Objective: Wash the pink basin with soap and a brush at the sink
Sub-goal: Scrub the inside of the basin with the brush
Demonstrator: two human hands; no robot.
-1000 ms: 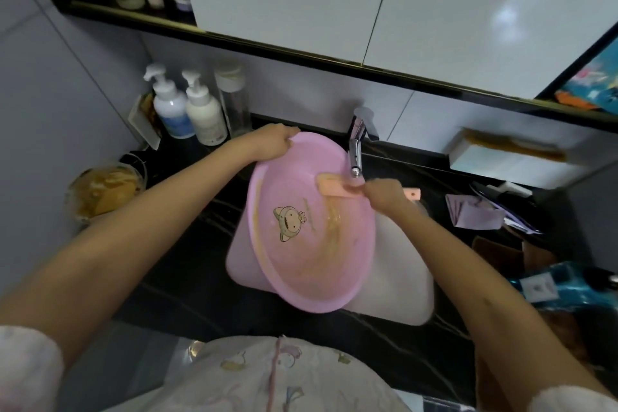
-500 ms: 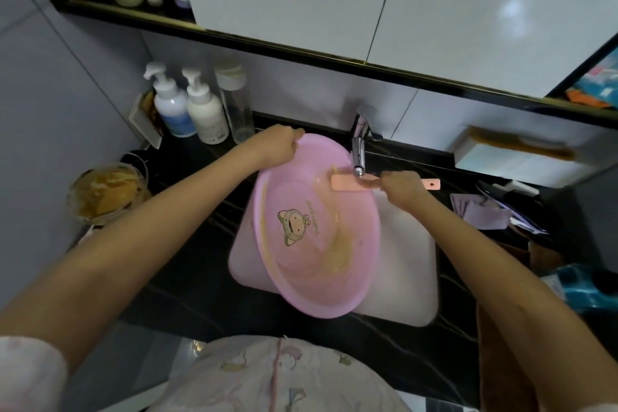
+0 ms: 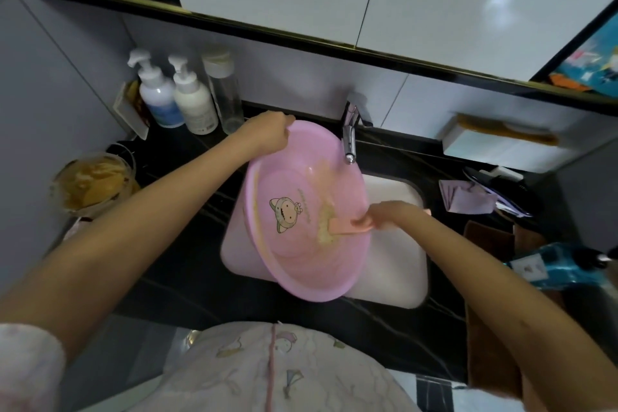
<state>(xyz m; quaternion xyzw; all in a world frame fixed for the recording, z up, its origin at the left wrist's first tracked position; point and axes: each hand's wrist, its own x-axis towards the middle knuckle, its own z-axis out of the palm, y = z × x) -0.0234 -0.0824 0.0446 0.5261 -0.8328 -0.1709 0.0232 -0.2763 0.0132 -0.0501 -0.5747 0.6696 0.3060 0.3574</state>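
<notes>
I see the pink basin (image 3: 301, 257) held over the white sink (image 3: 401, 278), tipped so that its open mouth faces up towards me and a little to the right. The long axis of its rim runs from the far edge by the tap (image 3: 349, 140) down to the near edge of the sink. The left hand (image 3: 267, 134) grips the far rim, fingers curled over the lip, and props the basin at that tilt. The right hand (image 3: 388, 214) is closed round the handle of a salmon-pink brush (image 3: 337, 227). The brush lies almost level, left to right: its head points left into the basin and presses on the inner wall, while the handle's tip just shows past the hand on the right. Yellowish suds (image 3: 327, 214) streak the wall around the brush head and up towards the tap, beside the cartoon animal (image 3: 287, 214) printed on the basin's floor. On the black worktop (image 3: 187, 278) at far left stand two pump bottles (image 3: 160, 100) — a clear bottle (image 3: 224, 94) is just beside them — and a round bowl (image 3: 90, 181) of yellow-brown stuff sits nearer.
</notes>
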